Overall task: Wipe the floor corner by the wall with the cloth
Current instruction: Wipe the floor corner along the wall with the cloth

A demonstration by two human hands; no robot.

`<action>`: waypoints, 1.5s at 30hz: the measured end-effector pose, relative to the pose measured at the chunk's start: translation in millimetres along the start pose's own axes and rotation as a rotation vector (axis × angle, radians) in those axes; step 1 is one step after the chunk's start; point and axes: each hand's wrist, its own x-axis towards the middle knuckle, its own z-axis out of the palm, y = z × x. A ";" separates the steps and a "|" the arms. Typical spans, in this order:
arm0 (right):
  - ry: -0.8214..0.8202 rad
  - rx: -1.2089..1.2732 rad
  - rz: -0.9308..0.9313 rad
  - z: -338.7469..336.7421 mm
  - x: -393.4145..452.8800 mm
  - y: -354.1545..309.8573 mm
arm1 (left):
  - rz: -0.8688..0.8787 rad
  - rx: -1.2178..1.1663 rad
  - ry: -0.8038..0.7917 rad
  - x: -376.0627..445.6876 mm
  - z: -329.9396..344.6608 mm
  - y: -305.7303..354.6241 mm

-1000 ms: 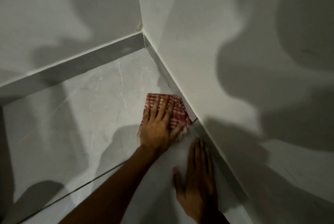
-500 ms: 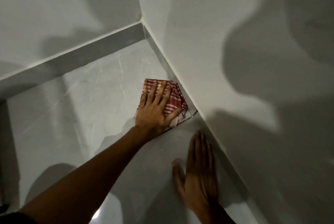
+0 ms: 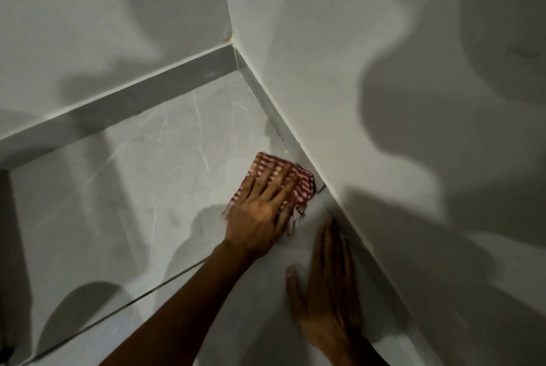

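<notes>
A red-and-white checked cloth (image 3: 302, 185) lies on the pale marble floor (image 3: 147, 188), its right edge against the grey skirting of the right wall (image 3: 384, 99). My left hand (image 3: 260, 209) presses flat on it with fingers spread, covering most of it. A little nearer to me, my right hand (image 3: 328, 291) rests palm down on the floor beside the same skirting and holds nothing. The floor corner (image 3: 237, 70) where the two walls meet lies further ahead, apart from the cloth.
Grey skirting (image 3: 141, 105) runs along the back wall to the corner. A dark tile joint (image 3: 133, 303) crosses the floor under my left forearm. Strong shadows fall on both walls and the floor.
My left hand slid the cloth a little along the right skirting towards the corner, then back towards me. My right hand stayed planted on the floor.
</notes>
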 end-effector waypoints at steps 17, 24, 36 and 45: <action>-0.001 0.078 -0.017 -3.3 1.9 2.5 | 0.095 -0.149 -0.010 -1.4 5.4 16.7; 0.025 0.126 -0.014 -5.3 2.3 1.3 | 0.173 -0.060 -0.138 13.3 -11.1 -22.0; 0.013 0.083 0.001 -5.0 3.0 1.4 | -0.418 -0.177 0.042 58.5 1.5 21.2; -0.018 0.052 -0.015 -8.1 3.5 0.9 | -0.022 -0.052 -0.032 13.8 -3.5 15.4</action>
